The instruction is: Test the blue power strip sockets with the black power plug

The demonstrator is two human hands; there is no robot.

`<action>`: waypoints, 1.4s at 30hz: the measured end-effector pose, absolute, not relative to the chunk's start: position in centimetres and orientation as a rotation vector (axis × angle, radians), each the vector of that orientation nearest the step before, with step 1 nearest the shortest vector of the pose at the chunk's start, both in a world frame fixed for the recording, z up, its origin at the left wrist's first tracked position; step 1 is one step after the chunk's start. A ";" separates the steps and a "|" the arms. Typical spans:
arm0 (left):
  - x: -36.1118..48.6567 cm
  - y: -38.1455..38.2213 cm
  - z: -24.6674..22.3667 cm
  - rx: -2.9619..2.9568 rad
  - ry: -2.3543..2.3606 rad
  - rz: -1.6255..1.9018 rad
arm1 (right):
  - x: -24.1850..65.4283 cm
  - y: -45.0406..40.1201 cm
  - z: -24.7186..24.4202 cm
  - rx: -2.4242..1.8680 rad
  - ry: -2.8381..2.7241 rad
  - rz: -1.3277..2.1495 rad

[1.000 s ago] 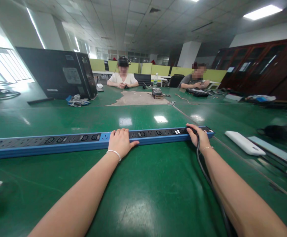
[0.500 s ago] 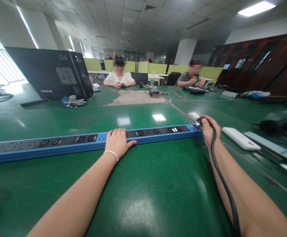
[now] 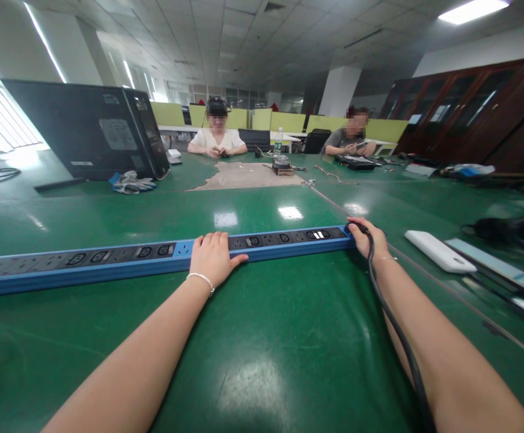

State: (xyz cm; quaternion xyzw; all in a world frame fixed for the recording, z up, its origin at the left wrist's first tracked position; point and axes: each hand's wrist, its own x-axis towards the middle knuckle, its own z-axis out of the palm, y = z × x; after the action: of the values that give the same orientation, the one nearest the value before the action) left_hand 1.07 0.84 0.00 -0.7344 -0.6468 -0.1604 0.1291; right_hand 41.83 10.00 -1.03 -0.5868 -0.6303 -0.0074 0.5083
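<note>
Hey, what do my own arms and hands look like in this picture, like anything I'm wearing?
Your forearms show no sleeves, and both hands are ungloved. Near the left hand, the wrist wears a pale, textured bracelet. Near the right hand is a thinner, light band.

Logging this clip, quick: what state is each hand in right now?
Left hand: laid over the blue power strip; grip can't be told.
Right hand: closed on the black cable at the strip's end.

Toward six o'clock I could pass over the green tabletop (image 3: 262,337) between the forearms (image 3: 154,337); from nine to three a blue power strip (image 3: 298,245) bars me, and at ten stands a black computer case (image 3: 77,132).
</note>
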 end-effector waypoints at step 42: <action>1.1 0.7 0.1 -2.117 -1.850 -0.472 | 38.8 8.5 -0.3 -1.360 -1.607 -0.062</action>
State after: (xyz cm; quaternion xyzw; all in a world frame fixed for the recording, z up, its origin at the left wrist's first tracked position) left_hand 1.12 0.73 0.07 -0.7348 -0.6421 -0.1639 0.1448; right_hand 38.75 8.46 -0.26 -0.5610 -0.6630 -0.0254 0.4950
